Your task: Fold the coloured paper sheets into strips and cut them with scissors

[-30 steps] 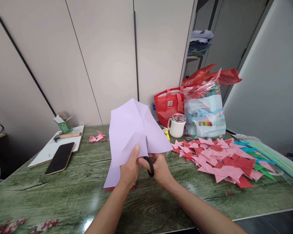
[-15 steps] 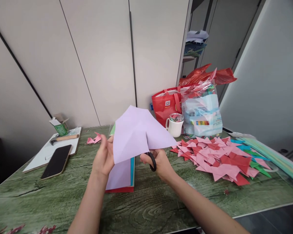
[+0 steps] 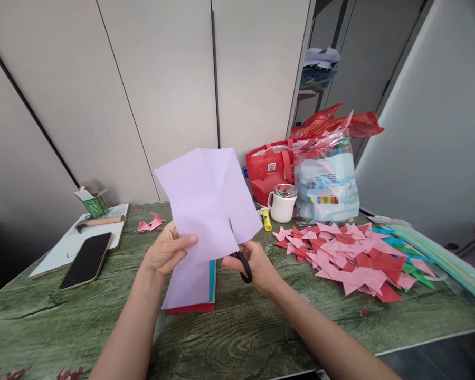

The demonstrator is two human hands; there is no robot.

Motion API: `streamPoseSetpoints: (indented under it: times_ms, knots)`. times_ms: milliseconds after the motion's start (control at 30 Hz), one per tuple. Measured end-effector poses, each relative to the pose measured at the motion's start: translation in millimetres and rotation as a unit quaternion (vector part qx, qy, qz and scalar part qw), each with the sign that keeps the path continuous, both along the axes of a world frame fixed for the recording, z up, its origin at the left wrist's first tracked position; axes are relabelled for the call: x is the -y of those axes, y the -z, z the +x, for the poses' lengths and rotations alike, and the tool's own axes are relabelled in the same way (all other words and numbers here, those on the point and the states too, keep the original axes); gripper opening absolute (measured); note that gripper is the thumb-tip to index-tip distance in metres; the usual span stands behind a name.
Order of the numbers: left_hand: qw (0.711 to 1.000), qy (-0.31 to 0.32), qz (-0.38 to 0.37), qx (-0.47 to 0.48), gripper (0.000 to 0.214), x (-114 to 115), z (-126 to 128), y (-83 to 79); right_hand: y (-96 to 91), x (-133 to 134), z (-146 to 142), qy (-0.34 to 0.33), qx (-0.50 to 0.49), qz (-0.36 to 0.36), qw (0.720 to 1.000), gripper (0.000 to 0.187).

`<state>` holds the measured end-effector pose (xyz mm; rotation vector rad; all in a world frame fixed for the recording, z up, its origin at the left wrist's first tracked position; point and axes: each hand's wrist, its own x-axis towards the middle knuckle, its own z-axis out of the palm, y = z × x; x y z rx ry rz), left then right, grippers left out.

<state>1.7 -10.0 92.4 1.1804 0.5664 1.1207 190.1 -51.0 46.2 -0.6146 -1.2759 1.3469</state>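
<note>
A creased lilac paper sheet (image 3: 206, 200) is raised above the table, its near edge pinched between the thumb and fingers of my left hand (image 3: 168, 248). Black-handled scissors (image 3: 243, 266) are gripped in my right hand (image 3: 257, 266). Their blades lie in a slit that runs up from the sheet's near edge; most of the metal is hidden behind the paper. Under the sheet lies a stack of coloured paper (image 3: 188, 285), lilac on top, with blue and red edges showing.
Pink and red folded paper pieces (image 3: 348, 253) are heaped at right. Behind stand a white mug (image 3: 283, 203), a yellow glue stick (image 3: 266, 220), a red bag (image 3: 267, 174) and a plastic bag (image 3: 326, 184). Left are a phone (image 3: 86, 261), a hammer (image 3: 101, 222) and a green box (image 3: 93, 203).
The sheet has tilted up and shifted left, showing more of its face. My left hand has gone from spread fingers under it to a pinch on its edge. The glue stick has come into sight.
</note>
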Motion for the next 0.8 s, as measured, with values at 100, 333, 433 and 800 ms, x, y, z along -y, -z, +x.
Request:
streamPoseSetpoints:
  times_ms: [100,333,433,800]
  knots:
    - [1.0,-0.003,-0.015,0.014,0.059,0.1,-3.3,5.7,-0.3,0.5,0.6,-0.031,0.019,-0.004,0.999,0.046]
    - [1.0,-0.013,-0.009,0.006,0.057,1.2,3.5,4.2,-9.7,5.1,6.6,-0.066,0.043,-0.018,0.997,0.045]
    - [1.0,-0.02,0.001,0.0,0.045,1.4,-2.0,4.8,-14.8,8.1,8.9,-0.06,0.061,-0.018,0.996,0.044]
    - [0.999,-0.02,0.024,-0.011,0.041,13.2,-2.3,4.3,-16.4,14.1,6.8,-0.044,0.033,-0.018,0.998,0.039]
